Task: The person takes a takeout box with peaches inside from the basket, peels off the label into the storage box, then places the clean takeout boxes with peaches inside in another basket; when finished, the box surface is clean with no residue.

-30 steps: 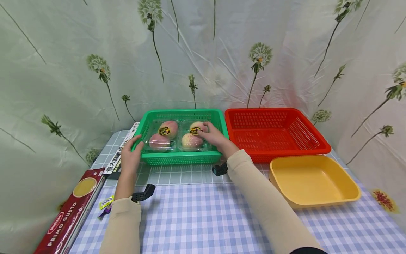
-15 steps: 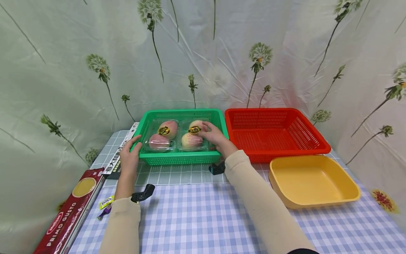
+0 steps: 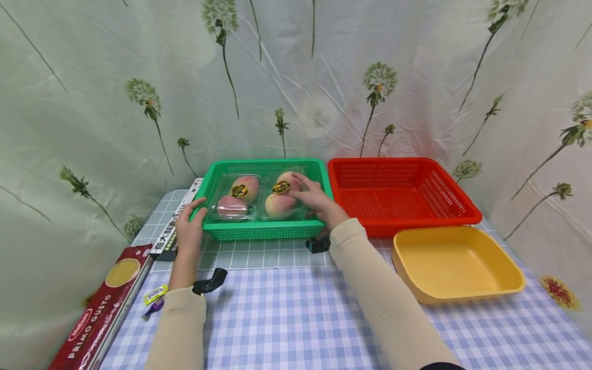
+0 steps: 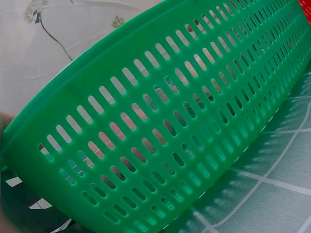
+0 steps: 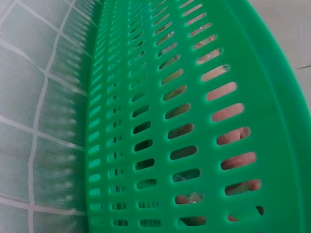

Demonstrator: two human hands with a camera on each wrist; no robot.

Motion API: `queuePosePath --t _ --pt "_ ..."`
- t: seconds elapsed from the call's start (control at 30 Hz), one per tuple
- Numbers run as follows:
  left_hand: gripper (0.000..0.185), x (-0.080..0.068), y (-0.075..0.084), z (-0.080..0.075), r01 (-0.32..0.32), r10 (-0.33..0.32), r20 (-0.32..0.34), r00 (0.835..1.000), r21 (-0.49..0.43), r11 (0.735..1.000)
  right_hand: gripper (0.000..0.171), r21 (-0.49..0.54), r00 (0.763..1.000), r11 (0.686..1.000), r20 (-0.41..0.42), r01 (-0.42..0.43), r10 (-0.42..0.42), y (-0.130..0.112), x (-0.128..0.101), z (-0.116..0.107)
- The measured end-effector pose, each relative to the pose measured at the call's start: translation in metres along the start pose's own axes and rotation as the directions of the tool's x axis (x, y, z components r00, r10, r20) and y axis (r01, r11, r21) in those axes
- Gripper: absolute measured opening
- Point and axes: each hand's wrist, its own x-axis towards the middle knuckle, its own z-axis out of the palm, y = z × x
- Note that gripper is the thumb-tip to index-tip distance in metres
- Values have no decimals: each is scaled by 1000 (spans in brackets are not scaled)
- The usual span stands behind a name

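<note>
Inside the green plastic basket (image 3: 261, 231) sit two clear clamshell packs of pink peaches, side by side: a left pack (image 3: 232, 205) and a right pack (image 3: 279, 204), each with a black and yellow label. My left hand (image 3: 188, 228) grips the basket's front left corner, thumb over the rim. With thumb and fingers spread apart, my right hand (image 3: 319, 201) holds the right pack by its right side; that pack stands slightly turned and tilted. The wrist views mostly show the basket's slotted wall (image 4: 146, 121), which hides the packs and most of both hands.
A red basket (image 3: 398, 221) stands right of the green one, a yellow tub (image 3: 462, 293) in front of it. On the left lie a red pasta pack (image 3: 104, 308), a black and white box (image 3: 173, 226) and two small wrapped sweets (image 3: 155, 294). A floral curtain hangs behind.
The right peach pack has turned, and its far right side has risen a little under my right hand. My left hand stays at the basket corner.
</note>
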Motion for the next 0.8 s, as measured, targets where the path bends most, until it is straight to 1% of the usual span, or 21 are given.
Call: queuePosePath --t 0.1,0.2,0.33,0.53,0.8 --pt "38 0 0 0 6 -6 -13 1000 -4 1000 65 -2 1000 1000 10 -3 3 1 0 1" --pt "37 -1 0 1 13 -13 -16 1000 -14 1000 67 18 1000 1000 15 -20 19 1 1 3" --pt "36 -1 0 3 -4 3 -23 1000 -28 1000 67 44 1000 999 14 -28 28 1 1 4" --pt "35 0 -4 4 -18 16 -45 999 -45 999 66 49 999 998 7 -35 35 3 2 4" --pt "34 0 -4 4 -22 20 -45 999 -40 999 66 11 1000 1000 -17 15 -15 -2 -4 1"
